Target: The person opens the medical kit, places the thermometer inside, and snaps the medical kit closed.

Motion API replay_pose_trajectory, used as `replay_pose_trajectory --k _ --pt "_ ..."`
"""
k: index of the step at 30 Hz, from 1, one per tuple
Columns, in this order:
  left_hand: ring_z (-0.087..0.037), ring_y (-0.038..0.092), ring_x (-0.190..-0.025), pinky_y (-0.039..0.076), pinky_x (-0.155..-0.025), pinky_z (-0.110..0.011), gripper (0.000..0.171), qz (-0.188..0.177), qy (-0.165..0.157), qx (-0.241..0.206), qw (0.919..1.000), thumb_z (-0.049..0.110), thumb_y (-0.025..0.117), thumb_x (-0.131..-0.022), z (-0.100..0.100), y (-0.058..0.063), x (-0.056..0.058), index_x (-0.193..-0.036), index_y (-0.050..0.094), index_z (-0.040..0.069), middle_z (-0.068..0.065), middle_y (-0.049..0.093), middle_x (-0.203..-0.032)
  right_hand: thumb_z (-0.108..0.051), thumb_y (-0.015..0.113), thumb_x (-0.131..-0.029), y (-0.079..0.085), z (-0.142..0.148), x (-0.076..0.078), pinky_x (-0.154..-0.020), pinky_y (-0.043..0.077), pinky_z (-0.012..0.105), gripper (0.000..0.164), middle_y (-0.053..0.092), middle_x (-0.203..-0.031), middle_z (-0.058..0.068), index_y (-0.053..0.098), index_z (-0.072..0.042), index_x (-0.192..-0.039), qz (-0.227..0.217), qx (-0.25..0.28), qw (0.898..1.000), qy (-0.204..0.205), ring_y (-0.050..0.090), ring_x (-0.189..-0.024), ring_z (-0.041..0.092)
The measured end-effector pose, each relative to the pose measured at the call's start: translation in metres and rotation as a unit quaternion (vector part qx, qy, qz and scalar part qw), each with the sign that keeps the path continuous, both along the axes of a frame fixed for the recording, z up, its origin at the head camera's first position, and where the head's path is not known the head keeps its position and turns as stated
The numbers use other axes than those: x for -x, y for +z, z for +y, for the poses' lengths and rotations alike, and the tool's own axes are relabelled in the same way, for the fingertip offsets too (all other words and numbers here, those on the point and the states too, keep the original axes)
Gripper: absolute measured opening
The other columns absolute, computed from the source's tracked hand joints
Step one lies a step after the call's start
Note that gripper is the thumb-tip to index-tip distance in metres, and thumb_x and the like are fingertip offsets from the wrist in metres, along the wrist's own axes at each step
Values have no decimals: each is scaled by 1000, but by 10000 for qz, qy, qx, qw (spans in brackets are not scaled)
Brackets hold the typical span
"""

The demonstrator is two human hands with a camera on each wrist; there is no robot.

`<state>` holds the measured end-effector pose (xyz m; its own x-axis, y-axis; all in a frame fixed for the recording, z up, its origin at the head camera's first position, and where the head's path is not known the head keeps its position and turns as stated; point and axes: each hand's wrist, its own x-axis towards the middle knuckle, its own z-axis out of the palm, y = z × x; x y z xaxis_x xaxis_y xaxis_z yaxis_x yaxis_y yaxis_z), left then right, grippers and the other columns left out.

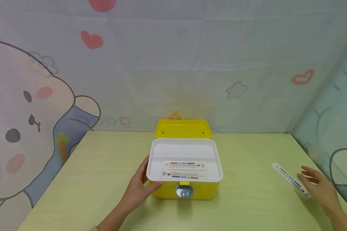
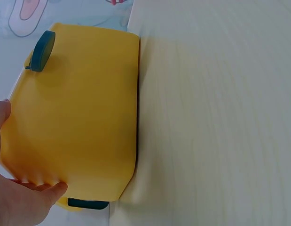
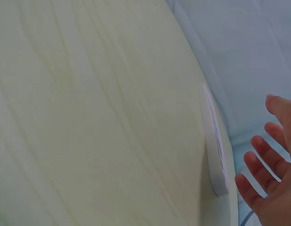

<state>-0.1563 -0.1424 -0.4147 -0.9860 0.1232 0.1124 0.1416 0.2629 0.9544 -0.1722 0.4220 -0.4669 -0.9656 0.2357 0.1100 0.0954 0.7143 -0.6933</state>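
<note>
A yellow storage box [image 1: 203,191] stands mid-table with its lid [image 1: 183,129] tipped back. In its white tray [image 1: 182,146], two white thermometers lie side by side, one [image 1: 185,165] behind the other [image 1: 183,175]. My left hand [image 1: 140,187] grips the box's left side, thumb at the front corner; the left wrist view shows the fingertips on the yellow wall [image 2: 89,108]. At the right, another thermometer [image 1: 290,180] lies slanted on the table. My right hand [image 1: 319,186] is just beside it, fingers loosely bent and holding nothing; the right wrist view shows a gap between them.
The pale wooden table [image 1: 248,166] ends at the right near a hanging printed cloth [image 1: 344,109]. Another cloth [image 1: 167,64] with hearts and a cartoon animal hangs behind the table. A clear latch [image 1: 184,191] sits on the box's front.
</note>
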Motion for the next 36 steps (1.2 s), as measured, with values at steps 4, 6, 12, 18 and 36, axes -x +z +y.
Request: replay_pose_trajectory --k 4,6,12,18,36 --pt "-20 38 -131 32 -106 -42 91 -1 5 29 10000 11 74 -78 0 0 0 -148 16 25 2 33 -146 -45 55 -89 -3 0 2 -58 38 15 66 34 -90 -42 41 -2 -137 -80 -203 9998 26 30 -76 -27" --pt "-20 38 -131 32 -106 -43 91 4 5 47 10000 12 74 -78 0 1 0 -148 16 24 2 33 -146 -46 54 -89 -2 0 3 -61 38 18 67 50 -97 -29 40 0 -136 -203 -403 9990 73 28 -75 -28" --pt "-19 37 -131 32 -107 -42 91 5 -1 54 10000 12 74 -78 0 1 0 -148 16 25 3 33 -146 -44 48 -92 1 -3 4 -67 45 40 65 48 -124 32 39 5 -135 -512 -785 9947 430 58 -89 9" --pt "-20 38 -131 32 -106 -42 91 19 -5 50 10000 13 74 -78 -1 0 0 -148 17 24 2 33 -146 -38 53 -91 2 -7 5 -59 47 41 60 52 -114 35 44 8 -129 -315 -1097 9916 606 55 -94 48" --pt "-19 40 -129 33 -106 -42 91 63 -17 -16 10000 14 74 -77 -1 -3 1 -147 18 25 3 35 -145 -28 65 -84 -8 -10 6 -56 42 36 48 62 -87 26 57 10 -112 289 -1592 9849 609 58 -80 43"
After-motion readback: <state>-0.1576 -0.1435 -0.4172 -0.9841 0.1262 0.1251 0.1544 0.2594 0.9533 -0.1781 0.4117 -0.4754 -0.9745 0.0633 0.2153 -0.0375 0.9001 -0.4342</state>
